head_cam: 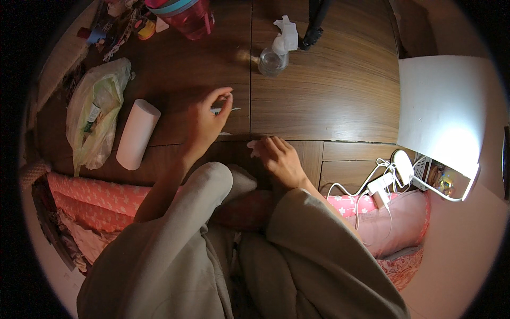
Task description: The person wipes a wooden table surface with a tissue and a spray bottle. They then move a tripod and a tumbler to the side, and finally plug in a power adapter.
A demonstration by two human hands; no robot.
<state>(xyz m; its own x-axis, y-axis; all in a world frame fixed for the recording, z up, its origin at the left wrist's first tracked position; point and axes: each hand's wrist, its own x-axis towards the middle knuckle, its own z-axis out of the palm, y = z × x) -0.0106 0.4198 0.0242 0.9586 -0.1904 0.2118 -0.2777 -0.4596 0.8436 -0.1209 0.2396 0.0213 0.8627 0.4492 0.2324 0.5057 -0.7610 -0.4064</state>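
My left hand (208, 115) is over the wooden surface, its thumb and index finger curled nearly into a ring. A speck of white shows near the fingertips, too small to tell whether it is held. Behind that hand, a small white-and-green object (215, 111) is partly hidden. My right hand (281, 161) is near the surface's front edge, fingers bent around a crumpled piece of white tissue (252, 148). To the left of my left hand lies a white paper roll (138, 134). Ahead stands a clear jar (273, 62) with white tissue (286, 35) by its mouth.
A translucent plastic bag (95, 115) with a tube inside lies at left. A pink container (191, 18) stands at the top, near a black stand leg (314, 32). A lit white lamp (470, 175), a white power adapter (380, 188) and cables are at right. Pink bedding (95, 195) borders the front.
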